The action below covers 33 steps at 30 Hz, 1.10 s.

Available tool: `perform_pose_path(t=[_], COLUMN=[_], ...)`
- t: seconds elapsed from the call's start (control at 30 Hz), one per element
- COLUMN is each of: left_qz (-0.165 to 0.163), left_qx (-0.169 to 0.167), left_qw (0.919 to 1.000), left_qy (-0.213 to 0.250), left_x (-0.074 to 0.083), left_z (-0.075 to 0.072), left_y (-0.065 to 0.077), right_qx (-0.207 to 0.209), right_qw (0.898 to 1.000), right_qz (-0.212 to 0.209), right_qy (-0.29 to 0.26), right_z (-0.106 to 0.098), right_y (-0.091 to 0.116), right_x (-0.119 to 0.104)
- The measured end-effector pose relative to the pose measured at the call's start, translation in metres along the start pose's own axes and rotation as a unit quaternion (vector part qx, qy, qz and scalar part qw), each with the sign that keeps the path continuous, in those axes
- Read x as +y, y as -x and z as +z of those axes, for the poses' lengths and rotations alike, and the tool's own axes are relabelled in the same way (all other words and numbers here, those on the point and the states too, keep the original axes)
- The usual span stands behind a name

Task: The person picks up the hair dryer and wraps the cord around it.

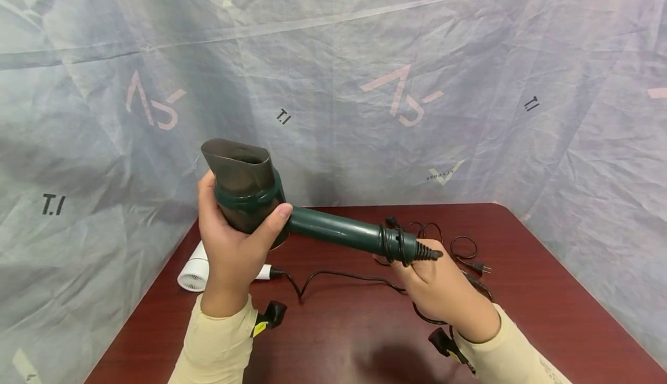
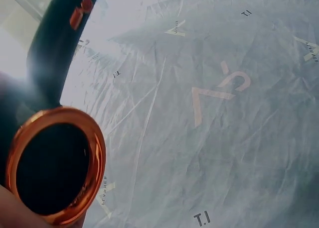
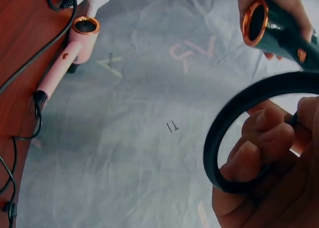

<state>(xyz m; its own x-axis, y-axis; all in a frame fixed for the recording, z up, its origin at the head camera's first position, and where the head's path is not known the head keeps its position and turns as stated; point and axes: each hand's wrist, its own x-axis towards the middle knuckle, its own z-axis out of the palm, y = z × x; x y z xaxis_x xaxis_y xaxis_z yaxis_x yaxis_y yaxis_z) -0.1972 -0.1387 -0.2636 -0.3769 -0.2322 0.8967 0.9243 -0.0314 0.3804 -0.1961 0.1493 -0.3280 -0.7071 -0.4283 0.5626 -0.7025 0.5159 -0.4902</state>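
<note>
A dark green hair dryer (image 1: 333,229) is held up above the table, its smoky nozzle (image 1: 237,172) pointing up. My left hand (image 1: 229,251) grips the barrel, thumb near the handle joint. In the left wrist view the copper-rimmed rear end (image 2: 97,153) shows close up. Black cord (image 1: 398,244) is wound round the handle's far end. Behind that end is my right hand (image 1: 443,280), partly hidden by the handle. The right wrist view shows its fingers (image 3: 269,133) curled round a loop of the power cord (image 3: 214,138).
A white hair dryer (image 1: 194,274) lies at the table's left, partly behind my left forearm, its cord (image 1: 339,274) running rightward. A pink hair dryer (image 3: 60,68) shows in the right wrist view. Black cords and a plug (image 1: 478,267) lie at the table's right. Grey sheeting (image 1: 333,83) surrounds the table.
</note>
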Motion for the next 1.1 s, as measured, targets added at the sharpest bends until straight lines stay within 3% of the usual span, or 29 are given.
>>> perform_pose_path(t=[0.07,0.23,0.4,0.7,1.1], left_qz=[-0.002,-0.008,-0.01,-0.01,0.001], left_qx=[0.004,0.026,0.061,0.081,0.095], left_qw=[1.0,0.9996,0.9979,0.9965,0.9949], left_qy=[-0.001,-0.011,-0.022,-0.018,-0.033], left_x=[0.0,0.0,0.002,0.001,-0.001], left_z=[0.001,0.0,-0.002,-0.003,-0.005], left_y=[0.0,-0.002,-0.004,-0.006,-0.006], right_qx=[-0.007,-0.008,-0.038,-0.017,-0.058], right_qw=[1.0,0.999,0.998,0.993,0.987], right_qz=[0.016,-0.003,-0.016,-0.086,-0.058], right_qy=[0.006,0.037,0.037,0.077,0.14], right_z=[0.003,0.01,0.013,0.01,0.005], right_y=[0.001,0.0,-0.001,0.002,0.012], right_x=[-0.001,-0.005,-0.011,-0.024,-0.037])
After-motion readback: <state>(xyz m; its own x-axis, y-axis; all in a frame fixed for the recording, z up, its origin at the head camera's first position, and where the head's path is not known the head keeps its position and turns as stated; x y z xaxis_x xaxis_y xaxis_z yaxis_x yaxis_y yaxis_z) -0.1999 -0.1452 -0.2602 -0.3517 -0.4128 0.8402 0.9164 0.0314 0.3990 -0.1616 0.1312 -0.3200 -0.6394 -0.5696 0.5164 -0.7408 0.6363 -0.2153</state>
